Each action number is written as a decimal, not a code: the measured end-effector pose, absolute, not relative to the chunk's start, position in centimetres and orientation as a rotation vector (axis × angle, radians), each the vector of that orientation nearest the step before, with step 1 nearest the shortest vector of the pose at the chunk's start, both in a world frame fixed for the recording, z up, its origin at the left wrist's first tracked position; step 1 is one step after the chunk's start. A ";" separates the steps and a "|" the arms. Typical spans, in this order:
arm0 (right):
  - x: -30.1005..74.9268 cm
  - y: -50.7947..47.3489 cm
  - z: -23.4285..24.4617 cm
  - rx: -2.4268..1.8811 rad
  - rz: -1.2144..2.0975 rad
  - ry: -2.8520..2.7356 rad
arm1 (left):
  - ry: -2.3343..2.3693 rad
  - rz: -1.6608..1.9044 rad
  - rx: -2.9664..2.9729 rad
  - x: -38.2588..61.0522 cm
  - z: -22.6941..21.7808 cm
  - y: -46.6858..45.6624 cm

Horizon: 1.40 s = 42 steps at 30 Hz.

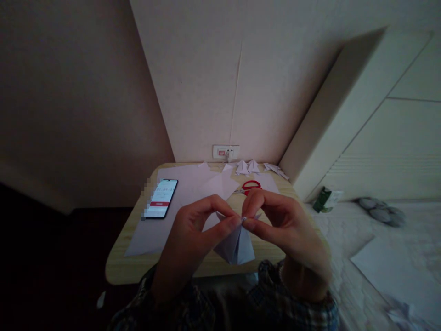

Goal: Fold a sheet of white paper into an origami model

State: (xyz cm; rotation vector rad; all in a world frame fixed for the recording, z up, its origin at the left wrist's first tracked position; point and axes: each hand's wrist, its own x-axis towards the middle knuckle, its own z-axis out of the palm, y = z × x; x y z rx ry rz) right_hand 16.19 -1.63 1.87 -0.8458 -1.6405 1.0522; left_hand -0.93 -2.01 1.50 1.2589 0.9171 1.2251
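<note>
A folded piece of white paper (236, 248) hangs between my two hands, above the near part of the small table. My left hand (203, 225) pinches its top edge between thumb and index finger. Right beside those fingertips, my right hand (279, 220) pinches the paper too, its thumb and index finger meeting the left ones. Below the fingers the paper widens, with a dark crease down its front. Behind my right hand lie scissors with red handles (251, 186), partly covered by that hand. White paper sheets (186, 184) are spread under and beyond my hands.
A lit phone (161, 198) lies on the table's left side. Several folded paper pieces (248, 166) line its back edge, below a wall socket (225, 151). To the right, a bed (344, 248) holds a green and white box (326, 199), grey slippers (381, 210) and more paper (399, 271).
</note>
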 end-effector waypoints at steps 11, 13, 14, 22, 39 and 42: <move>16.4 -1.8 2.1 -0.870 1.063 -1.661 | 0.853 1.163 1.176 -0.9 1.5 -1.9; 16.3 -1.7 2.0 -0.869 1.058 -1.653 | 0.871 1.176 1.187 -0.9 1.5 -1.9; 16.3 -1.7 2.0 -0.871 1.054 -1.649 | 0.877 1.185 1.186 -0.8 1.5 -1.9; 16.3 -1.8 1.9 -0.893 1.034 -1.636 | 0.857 1.175 1.145 -0.3 1.1 -1.6; 16.2 -1.9 2.0 -0.917 0.995 -1.651 | 0.901 1.224 1.383 -0.8 0.9 -1.8; 16.2 -1.8 2.0 -0.920 1.016 -1.607 | 0.899 1.252 1.380 -0.8 0.9 -1.7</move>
